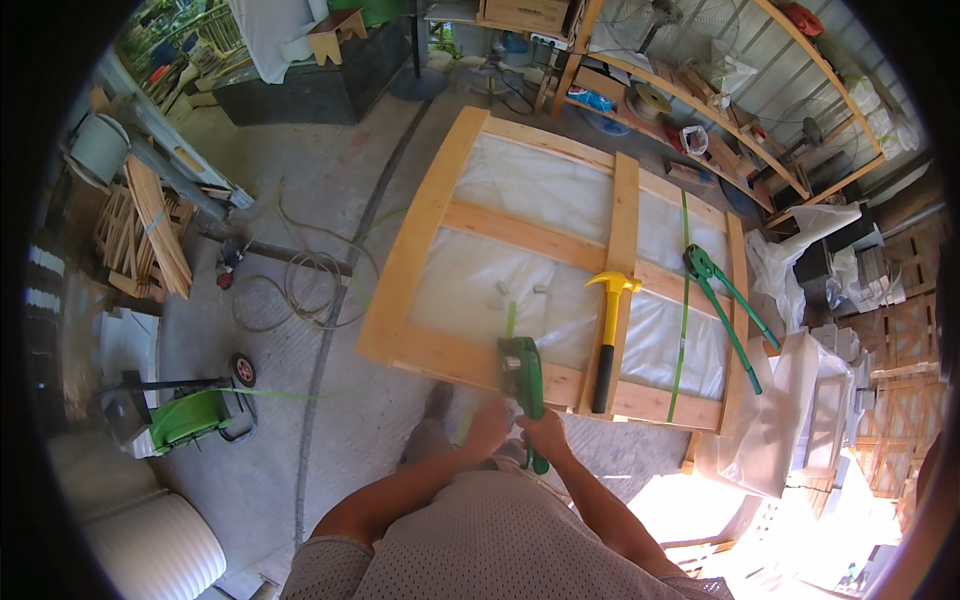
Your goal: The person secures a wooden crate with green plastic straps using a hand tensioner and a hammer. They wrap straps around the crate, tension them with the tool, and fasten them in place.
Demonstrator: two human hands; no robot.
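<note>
A green strapping tensioner [528, 380] stands at the near edge of a wooden crate [385, 325] wrapped in white film. My right hand [545, 436] is closed round its green handle. Close beside the tool, my left hand [487, 426] is curled and slightly blurred; what lies in its fingers is hidden. A short piece of green strap [511, 320] runs from the tool over the film, near several small metal seals [541, 290]. Right of the tool a yellow claw hammer [611, 310] lies on a slat. Long-handled green cutters [722, 300] rest by a tightened green strap [684, 330].
On the floor at left are a wheeled strap dispenser [190, 420], a coiled hose [310, 290] and stacked wood strips [155, 225]. Shelves [690, 150] stand behind the crate. Plastic-wrapped goods [770, 420] are close on its right. A white foam roll [160, 550] lies near left.
</note>
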